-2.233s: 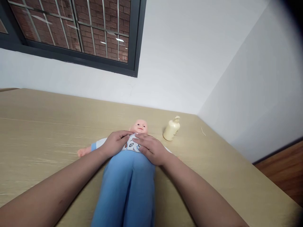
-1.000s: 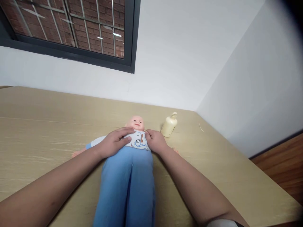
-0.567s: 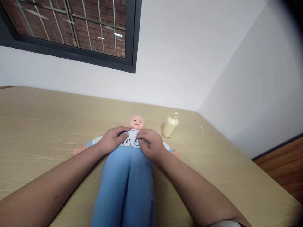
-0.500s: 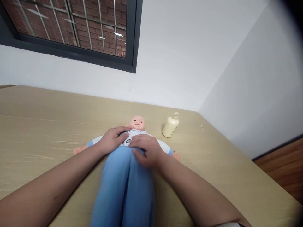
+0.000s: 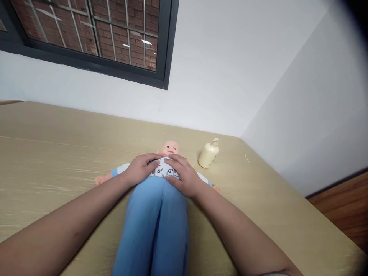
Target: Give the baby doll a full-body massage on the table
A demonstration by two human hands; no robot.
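Note:
A baby doll [image 5: 157, 226] lies on its back on the wooden table [image 5: 71, 153], head toward the wall, arms spread out. It wears blue trousers and a white top with a cartoon face and blue cuffs. My left hand [image 5: 140, 168] rests flat on the left side of its chest, fingers stretched toward the neck. On the other side of the chest lies my right hand [image 5: 184, 176], its fingers extended and slightly apart. The printed face shows between my hands. Neither hand grips anything.
A cream pump bottle [image 5: 208, 154] stands to the right of the doll's head. Farther right lies a thin white strand [image 5: 247, 157]. Behind the table rises a white wall [image 5: 207, 76] with a dark-framed, barred window [image 5: 166, 46].
My right hand has moved up the doll's chest toward the neck, uncovering more of the printed face. My left hand stays on the chest. The view has shifted slightly.

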